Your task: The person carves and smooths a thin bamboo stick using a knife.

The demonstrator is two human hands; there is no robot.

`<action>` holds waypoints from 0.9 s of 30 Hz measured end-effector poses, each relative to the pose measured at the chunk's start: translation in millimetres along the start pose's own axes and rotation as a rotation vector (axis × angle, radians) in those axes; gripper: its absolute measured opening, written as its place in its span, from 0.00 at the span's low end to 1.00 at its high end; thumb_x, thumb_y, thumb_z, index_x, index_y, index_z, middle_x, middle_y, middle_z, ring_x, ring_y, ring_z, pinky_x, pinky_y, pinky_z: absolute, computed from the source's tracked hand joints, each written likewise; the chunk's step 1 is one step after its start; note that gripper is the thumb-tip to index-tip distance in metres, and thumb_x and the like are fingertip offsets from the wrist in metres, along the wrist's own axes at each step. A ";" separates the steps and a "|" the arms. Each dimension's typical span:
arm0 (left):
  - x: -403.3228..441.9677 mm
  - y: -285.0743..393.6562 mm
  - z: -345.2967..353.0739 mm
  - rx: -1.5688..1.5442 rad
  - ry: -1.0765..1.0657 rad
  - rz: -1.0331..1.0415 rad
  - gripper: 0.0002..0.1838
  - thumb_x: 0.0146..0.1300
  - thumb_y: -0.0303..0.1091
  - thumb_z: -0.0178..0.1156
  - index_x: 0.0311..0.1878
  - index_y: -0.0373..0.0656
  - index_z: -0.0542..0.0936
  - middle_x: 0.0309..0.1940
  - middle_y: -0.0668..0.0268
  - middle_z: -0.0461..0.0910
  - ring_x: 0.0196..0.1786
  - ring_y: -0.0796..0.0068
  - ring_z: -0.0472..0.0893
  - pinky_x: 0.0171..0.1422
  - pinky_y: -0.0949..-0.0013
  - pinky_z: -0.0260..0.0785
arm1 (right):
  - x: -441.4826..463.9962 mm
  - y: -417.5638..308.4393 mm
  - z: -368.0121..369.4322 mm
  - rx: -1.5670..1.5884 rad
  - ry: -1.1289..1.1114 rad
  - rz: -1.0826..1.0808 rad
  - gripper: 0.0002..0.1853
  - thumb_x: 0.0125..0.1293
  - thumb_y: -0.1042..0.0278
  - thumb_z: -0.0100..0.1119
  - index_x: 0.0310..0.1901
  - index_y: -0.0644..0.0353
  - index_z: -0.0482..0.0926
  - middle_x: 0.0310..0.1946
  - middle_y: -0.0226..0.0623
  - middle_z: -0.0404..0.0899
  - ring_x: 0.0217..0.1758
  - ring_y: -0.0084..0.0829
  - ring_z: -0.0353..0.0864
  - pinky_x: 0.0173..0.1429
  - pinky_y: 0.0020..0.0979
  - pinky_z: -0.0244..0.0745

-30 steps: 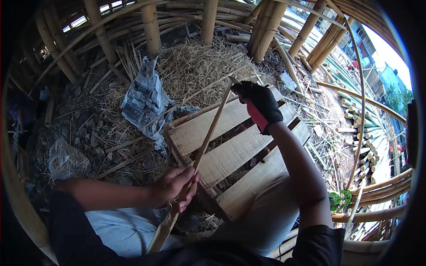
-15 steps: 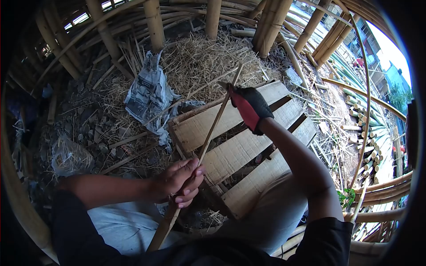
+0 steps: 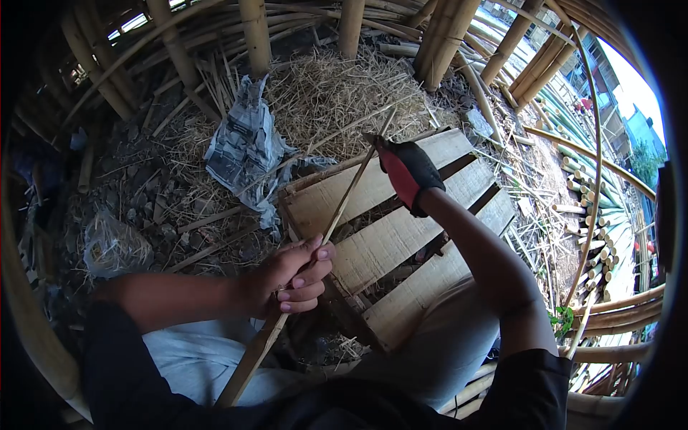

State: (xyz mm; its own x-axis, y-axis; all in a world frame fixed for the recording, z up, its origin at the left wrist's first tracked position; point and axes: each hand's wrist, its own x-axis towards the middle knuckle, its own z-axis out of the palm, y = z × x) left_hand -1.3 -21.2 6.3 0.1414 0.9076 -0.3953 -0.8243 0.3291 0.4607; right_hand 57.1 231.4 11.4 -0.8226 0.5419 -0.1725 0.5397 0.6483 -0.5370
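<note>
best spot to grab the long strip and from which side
Probably around its middle, from the left, much as the left hand wraps it. The long strip is slender and slants up to the right, so a wrapping grip should suit, and the middle lies clear of the gloved right hand and what looks like a knife near the far end.

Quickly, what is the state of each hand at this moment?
Left hand: closed around the bamboo strip.
Right hand, gloved: closed, holding what looks like a knife; its handle is hidden.
</note>
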 end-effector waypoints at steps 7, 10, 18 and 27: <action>0.1 -3.2 -10.0 -0.151 -0.060 -0.012 0.15 0.80 0.48 0.32 0.39 0.53 0.64 0.14 0.77 0.56 0.08 0.85 0.54 0.10 0.79 0.49 | 19.2 9.5 -13.5 0.178 -0.018 0.162 0.41 0.67 0.25 0.39 0.49 0.62 0.81 0.40 0.55 0.84 0.49 0.50 0.83 0.57 0.44 0.72; 0.4 -5.2 -4.2 -0.130 -0.030 -0.010 0.15 0.80 0.48 0.33 0.39 0.53 0.64 0.13 0.76 0.56 0.08 0.85 0.54 0.09 0.79 0.49 | -12.2 -9.0 11.6 0.021 -0.003 0.017 0.37 0.72 0.31 0.38 0.27 0.63 0.74 0.19 0.40 0.72 0.25 0.34 0.70 0.38 0.41 0.64; 0.3 -3.7 -6.3 -0.136 -0.034 -0.021 0.16 0.80 0.50 0.34 0.39 0.53 0.63 0.13 0.76 0.55 0.08 0.84 0.54 0.08 0.78 0.50 | -9.6 -8.5 6.6 -0.056 -0.015 -0.007 0.41 0.69 0.28 0.36 0.47 0.63 0.82 0.39 0.54 0.84 0.47 0.50 0.84 0.55 0.44 0.74; -2.4 -3.2 -4.7 -0.085 0.066 -0.070 0.16 0.80 0.50 0.33 0.38 0.53 0.63 0.12 0.76 0.56 0.08 0.84 0.56 0.08 0.77 0.50 | -19.7 0.8 26.9 -0.199 0.076 -0.235 0.38 0.72 0.31 0.33 0.36 0.61 0.82 0.28 0.51 0.83 0.36 0.49 0.85 0.48 0.45 0.76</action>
State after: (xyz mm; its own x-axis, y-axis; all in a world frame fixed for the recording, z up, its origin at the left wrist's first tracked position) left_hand -1.5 -25.7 2.0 0.1661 0.8633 -0.4766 -0.8574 0.3652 0.3626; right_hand 68.9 206.9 -7.8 -0.9171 0.3987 0.0033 0.3674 0.8482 -0.3816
